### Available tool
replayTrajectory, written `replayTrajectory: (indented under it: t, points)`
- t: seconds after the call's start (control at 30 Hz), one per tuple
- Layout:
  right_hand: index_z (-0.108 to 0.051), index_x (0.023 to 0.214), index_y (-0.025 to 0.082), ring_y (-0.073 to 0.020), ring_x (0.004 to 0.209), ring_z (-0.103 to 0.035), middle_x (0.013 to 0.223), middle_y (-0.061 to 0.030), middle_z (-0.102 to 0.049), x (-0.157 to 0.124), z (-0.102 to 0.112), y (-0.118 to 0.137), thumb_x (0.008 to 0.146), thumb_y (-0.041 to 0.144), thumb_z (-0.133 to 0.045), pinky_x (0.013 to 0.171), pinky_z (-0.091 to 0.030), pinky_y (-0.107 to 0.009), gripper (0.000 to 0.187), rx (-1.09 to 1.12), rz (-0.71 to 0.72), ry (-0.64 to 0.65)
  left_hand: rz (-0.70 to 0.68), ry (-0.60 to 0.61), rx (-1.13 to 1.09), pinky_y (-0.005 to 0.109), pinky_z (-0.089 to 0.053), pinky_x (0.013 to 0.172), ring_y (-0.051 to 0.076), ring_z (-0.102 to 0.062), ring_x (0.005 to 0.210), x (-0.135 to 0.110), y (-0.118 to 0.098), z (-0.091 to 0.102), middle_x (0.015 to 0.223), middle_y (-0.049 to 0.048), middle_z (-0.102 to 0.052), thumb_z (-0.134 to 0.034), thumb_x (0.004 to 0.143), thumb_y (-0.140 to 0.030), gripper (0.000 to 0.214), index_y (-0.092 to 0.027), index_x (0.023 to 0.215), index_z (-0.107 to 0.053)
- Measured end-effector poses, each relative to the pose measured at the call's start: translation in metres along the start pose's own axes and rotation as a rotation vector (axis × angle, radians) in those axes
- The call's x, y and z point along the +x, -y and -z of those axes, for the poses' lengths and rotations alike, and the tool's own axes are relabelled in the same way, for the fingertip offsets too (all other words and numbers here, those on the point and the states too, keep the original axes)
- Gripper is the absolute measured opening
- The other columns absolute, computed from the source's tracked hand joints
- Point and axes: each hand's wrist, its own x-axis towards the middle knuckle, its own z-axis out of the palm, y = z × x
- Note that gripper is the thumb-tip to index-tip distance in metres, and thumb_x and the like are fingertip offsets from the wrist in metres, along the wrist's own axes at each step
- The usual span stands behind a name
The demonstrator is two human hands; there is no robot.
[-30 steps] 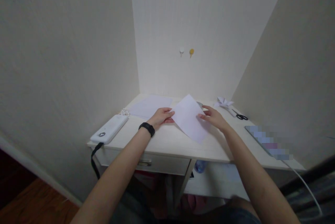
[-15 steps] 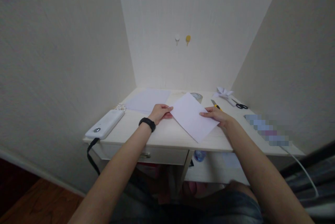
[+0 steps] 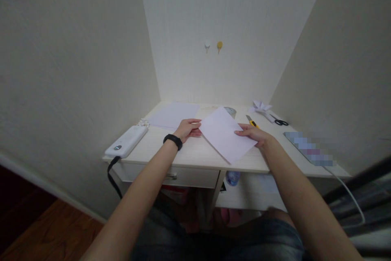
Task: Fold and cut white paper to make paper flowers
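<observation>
A white square sheet of paper (image 3: 227,135) is held above the desk, turned so that one corner points toward me. My right hand (image 3: 252,132) is closed on its right side, thumb on top and the other fingers underneath. At the left corner, the fingertips of my left hand (image 3: 190,129) pinch the edge lightly; a black band is on that wrist. Just beyond the right hand lies a yellow utility knife (image 3: 252,121). Behind the sheet, a roll of tape (image 3: 230,111) is partly covered.
On the white desk (image 3: 161,147), more paper (image 3: 175,114) lies at back left, near a white power bank (image 3: 126,141) with a black cable. Folded paper (image 3: 261,106), black-handled scissors (image 3: 280,121) and a blurred-out phone-like device (image 3: 308,149) are on the right. Walls enclose three sides.
The fingers of my left hand have straightened and spread slightly at the paper's corner. My right hand keeps its hold. The whole view has shifted a little.
</observation>
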Motion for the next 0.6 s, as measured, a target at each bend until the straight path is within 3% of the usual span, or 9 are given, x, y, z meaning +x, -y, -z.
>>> replayTrajectory:
  t: [0.23, 0.43, 0.6]
  points:
    - [-0.06, 0.131, 0.02, -0.0192, 0.075, -0.074, 0.11, -0.0101, -0.075, -0.0036, -0.0017, -0.0004, 0.073, 0.016, -0.074, 0.067, -0.059, -0.029, 0.06, 0.043, 0.014, 0.003, -0.009, 0.008, 0.001, 0.027, -0.06, 0.059, 0.017, -0.07, 0.062, -0.0006, 0.0005, 0.0015, 0.08, 0.0097, -0.073, -0.069, 0.078, -0.009, 0.034, -0.01, 0.112, -0.067]
    - [-0.072, 0.114, 0.017, -0.0145, 0.061, -0.069, 0.089, -0.007, -0.078, -0.0024, 0.0047, -0.0002, 0.071, 0.012, -0.072, 0.054, -0.053, -0.022, 0.044, -0.015, -0.036, -0.05, 0.003, 0.029, 0.007, 0.027, -0.059, 0.056, 0.018, -0.07, 0.062, -0.0011, -0.0014, 0.0011, 0.076, 0.0096, -0.07, -0.065, 0.077, -0.007, 0.024, -0.008, 0.101, -0.066]
    - [-0.075, 0.108, 0.016, -0.014, 0.062, -0.068, 0.094, -0.0089, -0.078, 0.0018, 0.0029, -0.0017, 0.071, 0.011, -0.068, 0.054, -0.053, -0.023, 0.038, -0.037, -0.021, -0.069, -0.056, 0.004, -0.057, 0.028, -0.059, 0.059, 0.015, -0.068, 0.06, 0.0024, 0.0012, 0.0002, 0.078, 0.0033, -0.065, -0.069, 0.078, -0.014, 0.033, -0.015, 0.108, -0.056]
